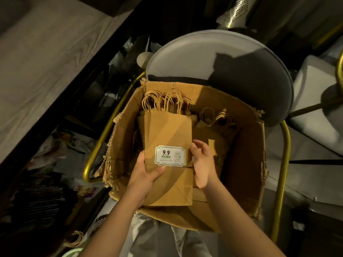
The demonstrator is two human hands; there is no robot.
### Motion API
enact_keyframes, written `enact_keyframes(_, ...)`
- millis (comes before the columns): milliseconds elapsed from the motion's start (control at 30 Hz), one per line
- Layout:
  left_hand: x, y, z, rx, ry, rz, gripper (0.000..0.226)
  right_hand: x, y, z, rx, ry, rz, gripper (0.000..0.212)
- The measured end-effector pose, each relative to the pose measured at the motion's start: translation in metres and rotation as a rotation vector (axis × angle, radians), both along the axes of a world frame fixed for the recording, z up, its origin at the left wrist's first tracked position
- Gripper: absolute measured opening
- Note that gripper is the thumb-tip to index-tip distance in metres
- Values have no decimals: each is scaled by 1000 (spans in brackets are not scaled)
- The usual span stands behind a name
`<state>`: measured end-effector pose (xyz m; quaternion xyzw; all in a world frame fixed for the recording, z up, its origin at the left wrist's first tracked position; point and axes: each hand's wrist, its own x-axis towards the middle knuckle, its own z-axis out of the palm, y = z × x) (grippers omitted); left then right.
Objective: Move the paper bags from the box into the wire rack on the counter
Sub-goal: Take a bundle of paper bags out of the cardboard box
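Cardboard box (pixel 246 154), top open and rim torn along its left and right walls, set on the seat of a chair with a round grey backrest (pixel 213 56) and a gold tubular frame (pixel 104 138). A stack of paper bags (pixel 167 130) lies tilted inside the box against its left half, the twisted handles (pixel 163 101) pointing at the far wall and the folded bottoms towards the near wall. The left hand (pixel 146 175) grips the stack's left edge, thumb laid across the top bag just below a white sticker (pixel 170 155), the fingers hidden beneath. The right hand (pixel 202 164) is cupped on the right edge, fingers curled round it.

Open room lies directly above the box; to the right of the stack the box interior is partly free, with a second bundle of bags (pixel 219 123) lying deeper near the far right corner. The frame's armrest loops flank the box on both sides just outside its walls. A wooden counter (pixel 46 71) runs along the left, its dark edge near the left armrest, with mixed clutter (pixel 61 151) on the floor between them. The person's pale trousers (pixel 144 238) stand just beside the near wall.
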<state>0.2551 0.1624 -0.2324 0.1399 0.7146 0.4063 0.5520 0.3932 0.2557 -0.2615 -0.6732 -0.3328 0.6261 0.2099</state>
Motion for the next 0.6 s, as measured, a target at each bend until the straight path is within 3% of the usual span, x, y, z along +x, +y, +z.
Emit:
enact_keyframes(267,-6,-2,-2,0,-33,4,58,34,-4,-37,-298,-94,-218,33)
enact_keyframes(600,-9,-3,-14,-11,-23,15,61,50,-10,-66,-360,-113,-260,54)
